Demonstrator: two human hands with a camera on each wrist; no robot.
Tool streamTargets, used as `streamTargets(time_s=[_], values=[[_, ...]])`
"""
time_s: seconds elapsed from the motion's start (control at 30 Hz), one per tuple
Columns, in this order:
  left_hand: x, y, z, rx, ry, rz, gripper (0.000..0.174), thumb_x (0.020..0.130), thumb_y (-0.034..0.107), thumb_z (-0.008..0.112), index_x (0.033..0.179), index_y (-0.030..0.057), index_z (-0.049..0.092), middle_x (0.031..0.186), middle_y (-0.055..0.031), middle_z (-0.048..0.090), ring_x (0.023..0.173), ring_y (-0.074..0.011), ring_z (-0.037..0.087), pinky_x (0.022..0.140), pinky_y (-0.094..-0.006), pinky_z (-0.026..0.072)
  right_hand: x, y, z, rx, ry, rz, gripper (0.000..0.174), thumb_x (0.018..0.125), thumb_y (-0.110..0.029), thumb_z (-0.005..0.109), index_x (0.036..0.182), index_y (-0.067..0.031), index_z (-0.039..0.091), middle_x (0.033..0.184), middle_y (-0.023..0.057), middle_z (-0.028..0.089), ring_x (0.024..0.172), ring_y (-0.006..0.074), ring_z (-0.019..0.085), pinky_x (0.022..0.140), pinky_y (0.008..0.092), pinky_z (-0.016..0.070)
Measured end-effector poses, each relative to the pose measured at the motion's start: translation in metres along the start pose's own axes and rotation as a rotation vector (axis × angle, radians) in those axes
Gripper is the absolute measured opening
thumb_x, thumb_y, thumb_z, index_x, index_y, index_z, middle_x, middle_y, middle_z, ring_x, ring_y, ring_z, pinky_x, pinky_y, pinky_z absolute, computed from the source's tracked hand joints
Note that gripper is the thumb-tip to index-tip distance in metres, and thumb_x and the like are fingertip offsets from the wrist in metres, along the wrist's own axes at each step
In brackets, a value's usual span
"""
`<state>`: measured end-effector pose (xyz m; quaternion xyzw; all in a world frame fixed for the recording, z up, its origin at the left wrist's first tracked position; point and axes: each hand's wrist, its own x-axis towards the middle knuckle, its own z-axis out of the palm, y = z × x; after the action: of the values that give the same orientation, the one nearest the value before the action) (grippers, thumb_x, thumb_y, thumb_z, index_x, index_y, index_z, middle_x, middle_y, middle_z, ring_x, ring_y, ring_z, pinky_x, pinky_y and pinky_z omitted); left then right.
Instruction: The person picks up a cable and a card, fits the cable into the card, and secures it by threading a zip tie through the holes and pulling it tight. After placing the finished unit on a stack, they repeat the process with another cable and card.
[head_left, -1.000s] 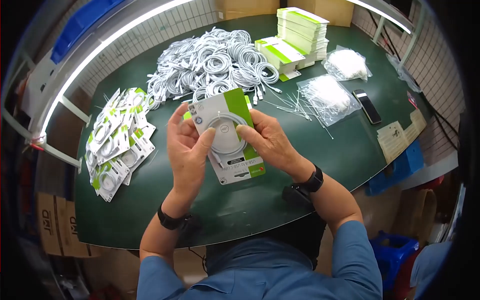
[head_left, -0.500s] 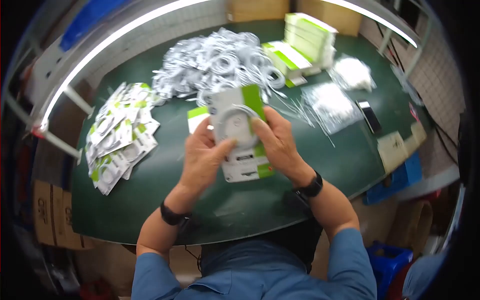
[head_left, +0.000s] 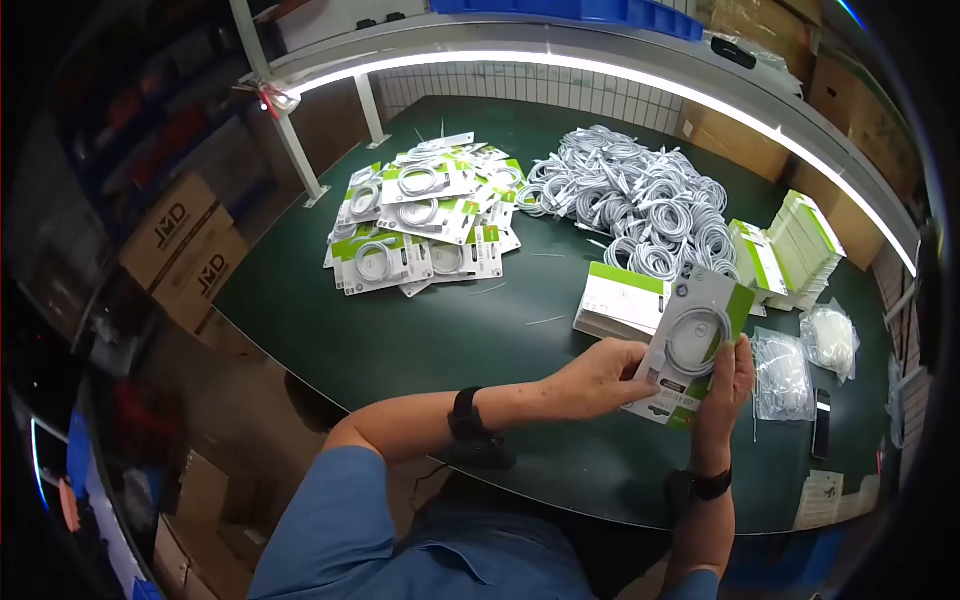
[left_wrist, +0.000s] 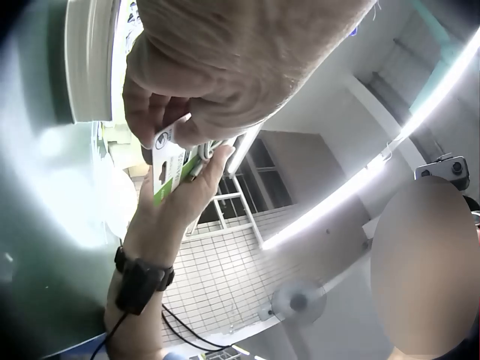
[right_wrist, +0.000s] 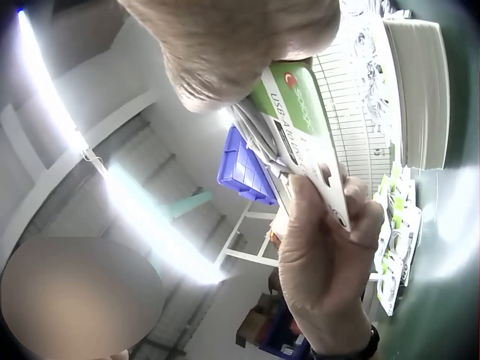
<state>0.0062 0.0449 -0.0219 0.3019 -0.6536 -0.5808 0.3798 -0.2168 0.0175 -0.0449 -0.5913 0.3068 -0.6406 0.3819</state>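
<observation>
A white and green cable card (head_left: 686, 338) with a coiled white USB cable (head_left: 698, 341) on its front is held up between both hands, tilted. The left hand (head_left: 598, 382) pinches its lower left corner between thumb and fingers. On the opposite edge the right hand (head_left: 724, 392) grips the card, thumb on the front near the coil. The left wrist view shows the card's end (left_wrist: 166, 166) in the left fingers, and the right wrist view shows printed text beside a green band (right_wrist: 296, 101). Just beyond the hands lies a stack of blank cards (head_left: 622, 300).
A pile of carded cables (head_left: 420, 215) lies at the left of the green table (head_left: 400, 340). Loose coiled cables (head_left: 650, 200) are heaped at the back. Stacked cards (head_left: 795, 250), bags of white ties (head_left: 783, 375) and a phone (head_left: 821, 425) are on the right.
The head view has swung left, so the table's contents appear further right. The left hand has shifted down to the card's lower corner; the right hand keeps its grip on the card.
</observation>
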Motion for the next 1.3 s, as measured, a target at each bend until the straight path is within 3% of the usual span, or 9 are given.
streamTargets(time_s=[0.07, 0.2, 0.37, 0.5, 0.63, 0.7, 0.93, 1.2, 1.3], values=[[-0.013, 0.005, -0.005, 0.021, -0.033, -0.079, 0.027, 0.099, 0.010, 0.066, 0.123, -0.0035, 0.063, 0.100, -0.0060, 0.072, 0.075, -0.0073, 0.064, 0.061, -0.0229, 0.0547, 0.002, 0.000, 0.006, 0.021, -0.052, -0.010, 0.020, 0.110, -0.022, 0.052, 0.112, -0.0026, 0.059, 0.100, 0.0024, 0.065, 0.082, 0.0036, 0.055, 0.070, 0.0213, 0.0470], [-0.035, 0.004, -0.037, -0.104, 0.193, -0.121, 0.021, 0.100, 0.013, 0.066, 0.117, -0.0009, 0.067, 0.096, -0.0037, 0.071, 0.069, -0.0065, 0.061, 0.053, -0.0222, 0.0509, 0.004, -0.013, 0.017, 0.123, -0.076, 0.028, 0.026, 0.111, -0.024, 0.052, 0.124, -0.0022, 0.059, 0.104, 0.0051, 0.068, 0.077, 0.0042, 0.061, 0.061, 0.0201, 0.0489], [-0.027, 0.027, -0.167, -0.163, 0.588, -0.083, 0.014, 0.098, 0.016, 0.072, 0.106, 0.0038, 0.069, 0.086, -0.0034, 0.070, 0.062, -0.0078, 0.061, 0.050, -0.0217, 0.0503, 0.012, -0.002, 0.005, 0.044, -0.021, 0.103, 0.031, 0.111, -0.026, 0.052, 0.129, -0.0010, 0.058, 0.102, 0.0060, 0.070, 0.072, 0.0053, 0.062, 0.054, 0.0194, 0.0470], [-0.011, 0.042, -0.289, -0.201, 0.936, 0.001, 0.024, 0.096, 0.015, 0.075, 0.110, -0.0027, 0.065, 0.097, -0.0102, 0.070, 0.076, -0.0163, 0.069, 0.066, -0.0253, 0.0612, 0.013, 0.005, 0.004, 0.029, -0.070, 0.140, 0.030, 0.110, -0.024, 0.053, 0.127, -0.0008, 0.059, 0.100, 0.0062, 0.070, 0.071, 0.0062, 0.063, 0.055, 0.0196, 0.0472], [-0.023, -0.001, -0.331, -0.292, 0.990, -0.159, 0.036, 0.097, 0.013, 0.071, 0.124, -0.0071, 0.057, 0.105, -0.0191, 0.068, 0.088, -0.0276, 0.072, 0.076, -0.0283, 0.0635, 0.012, -0.002, 0.009, -0.007, -0.086, 0.176, 0.025, 0.109, -0.020, 0.055, 0.122, 0.0000, 0.062, 0.097, 0.0070, 0.071, 0.070, 0.0078, 0.063, 0.056, 0.0206, 0.0475], [-0.030, -0.011, -0.313, -0.268, 0.877, -0.103, 0.040, 0.097, 0.013, 0.072, 0.129, -0.0056, 0.056, 0.106, -0.0163, 0.069, 0.087, -0.0243, 0.072, 0.076, -0.0284, 0.0625, 0.011, -0.001, 0.009, 0.001, -0.086, 0.216, 0.023, 0.109, -0.018, 0.055, 0.119, 0.0006, 0.064, 0.096, 0.0073, 0.071, 0.069, 0.0082, 0.064, 0.056, 0.0213, 0.0479], [0.000, 0.009, -0.231, 0.094, 0.513, -0.313, 0.041, 0.097, 0.018, 0.073, 0.131, -0.0011, 0.060, 0.106, -0.0098, 0.071, 0.089, -0.0164, 0.072, 0.073, -0.0284, 0.0609, 0.014, 0.000, 0.006, -0.001, -0.121, 0.234, 0.022, 0.109, -0.018, 0.055, 0.117, 0.0004, 0.065, 0.096, 0.0068, 0.072, 0.071, 0.0070, 0.064, 0.057, 0.0209, 0.0487], [0.123, 0.018, -0.167, 0.371, 0.146, -0.312, 0.032, 0.093, 0.010, 0.074, 0.123, -0.0001, 0.068, 0.103, -0.0078, 0.072, 0.084, -0.0148, 0.072, 0.069, -0.0265, 0.0577, 0.015, 0.000, 0.000, -0.035, -0.098, 0.230, 0.021, 0.109, -0.018, 0.056, 0.115, -0.0003, 0.066, 0.095, 0.0053, 0.072, 0.071, 0.0062, 0.063, 0.057, 0.0198, 0.0484], [0.168, 0.003, -0.152, 0.602, -0.155, -0.196, 0.031, 0.088, 0.007, 0.076, 0.118, 0.0031, 0.073, 0.104, -0.0082, 0.071, 0.090, -0.0196, 0.071, 0.074, -0.0305, 0.0578, 0.017, 0.001, -0.002, -0.033, -0.070, 0.213, 0.020, 0.109, -0.017, 0.056, 0.114, -0.0004, 0.067, 0.094, 0.0051, 0.072, 0.071, 0.0061, 0.063, 0.057, 0.0197, 0.0485]])
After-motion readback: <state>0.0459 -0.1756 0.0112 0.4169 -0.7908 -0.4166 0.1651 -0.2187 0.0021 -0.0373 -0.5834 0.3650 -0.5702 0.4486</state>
